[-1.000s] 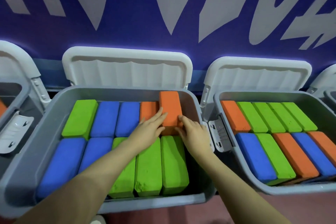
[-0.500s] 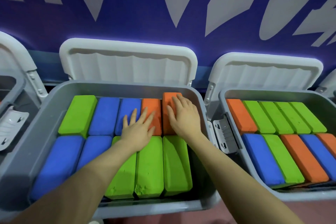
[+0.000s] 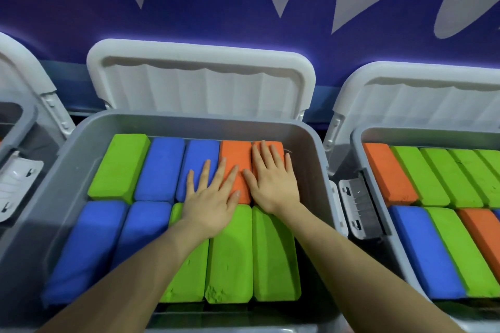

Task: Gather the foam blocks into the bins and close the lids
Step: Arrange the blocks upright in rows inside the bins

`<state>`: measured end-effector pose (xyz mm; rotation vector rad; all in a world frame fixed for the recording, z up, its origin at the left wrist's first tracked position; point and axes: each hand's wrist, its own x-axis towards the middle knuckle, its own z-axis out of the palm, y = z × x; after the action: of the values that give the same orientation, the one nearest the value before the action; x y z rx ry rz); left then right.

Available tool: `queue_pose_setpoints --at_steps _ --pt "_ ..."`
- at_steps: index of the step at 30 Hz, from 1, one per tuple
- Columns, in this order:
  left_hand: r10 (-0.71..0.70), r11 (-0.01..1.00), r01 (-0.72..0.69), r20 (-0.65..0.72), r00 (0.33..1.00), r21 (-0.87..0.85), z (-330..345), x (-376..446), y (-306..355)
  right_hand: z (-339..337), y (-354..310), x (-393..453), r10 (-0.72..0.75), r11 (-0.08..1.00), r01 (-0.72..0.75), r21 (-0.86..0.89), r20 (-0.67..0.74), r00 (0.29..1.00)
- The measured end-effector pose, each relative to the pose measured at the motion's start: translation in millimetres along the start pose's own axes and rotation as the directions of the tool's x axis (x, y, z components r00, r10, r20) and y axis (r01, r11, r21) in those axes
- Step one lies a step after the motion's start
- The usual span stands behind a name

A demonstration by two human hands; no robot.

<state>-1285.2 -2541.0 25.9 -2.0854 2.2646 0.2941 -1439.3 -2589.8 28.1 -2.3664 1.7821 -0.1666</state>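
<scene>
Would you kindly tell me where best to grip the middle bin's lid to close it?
Probably the lid's top rim, reached from the front over the blocks: it stands upright, hinged at the bin's back edge, so that free rim swings forward and down.

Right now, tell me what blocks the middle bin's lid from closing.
Both hands: the left hand and right hand lie flat on the blocks inside the bin, arms crossing its front rim. The lid stands open behind.
</scene>
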Motion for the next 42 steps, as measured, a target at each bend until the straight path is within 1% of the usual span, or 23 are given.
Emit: queue_pose_setpoints --at_steps 3,6,10,11,15,17,19,21,25,29,32,36,39,42 --pt "0.004 1.000 -0.004 -0.019 1.000 0.008 2 2 0 -2 0 0 -0.005 1.000 0.005 0.016 -0.001 1.000" --pt "0.009 1.000 -0.009 -0.004 1.000 0.002 0 1 0 -7 0 -2 -0.003 0.999 0.002 0.038 0.022 1.000" --pt "-0.002 0.994 0.007 0.043 0.999 -0.113 -12 -4 -1 -16 5 -10 0.015 0.988 -0.023 0.154 0.051 0.999" --pt "-0.012 0.990 0.017 0.036 0.999 -0.137 -17 -6 -2 -19 6 -14 0.019 0.982 -0.029 0.189 0.054 0.998" --pt "-0.059 0.992 0.046 -0.110 0.992 -0.118 -41 -27 0 -39 8 -41 0.003 0.980 -0.008 0.197 0.024 1.000" --pt "-0.048 0.997 0.040 -0.120 0.992 -0.063 -55 -42 3 -51 8 -53 -0.027 0.985 0.024 0.169 0.010 1.000" --pt "-0.024 1.000 0.026 -0.100 0.995 0.017 -68 -59 3 -63 5 -62 -0.080 0.988 0.080 0.131 -0.009 0.997" --pt "-0.041 0.997 0.046 -0.093 0.995 0.054 -81 -78 4 -73 0 -69 -0.128 0.984 0.129 0.125 -0.019 0.992" --pt "-0.090 0.991 0.105 -0.158 0.983 0.085 -105 -104 0 -90 -17 -81 -0.210 0.967 0.212 0.139 -0.028 0.977" --pt "-0.092 0.993 0.108 -0.246 0.965 0.050 -129 -117 -10 -106 -35 -90 -0.267 0.956 0.273 0.106 -0.066 0.961" --pt "-0.086 0.995 0.099 -0.283 0.955 0.031 -137 -124 -34 -112 -54 -89 -0.276 0.956 0.282 0.085 -0.069 0.959" --pt "-0.055 0.998 0.055 -0.290 0.956 -0.007 -135 -135 -92 -105 -98 -82 -0.244 0.969 0.247 0.028 -0.069 0.967" --pt "-0.008 0.999 -0.003 -0.322 0.947 -0.032 -136 -141 -146 -87 -151 -77 -0.206 0.978 0.207 0.012 -0.061 0.977" --pt "0.044 0.998 -0.061 -0.370 0.928 -0.033 -143 -149 -211 -67 -219 -67 -0.191 0.981 0.194 0.025 -0.078 0.978"
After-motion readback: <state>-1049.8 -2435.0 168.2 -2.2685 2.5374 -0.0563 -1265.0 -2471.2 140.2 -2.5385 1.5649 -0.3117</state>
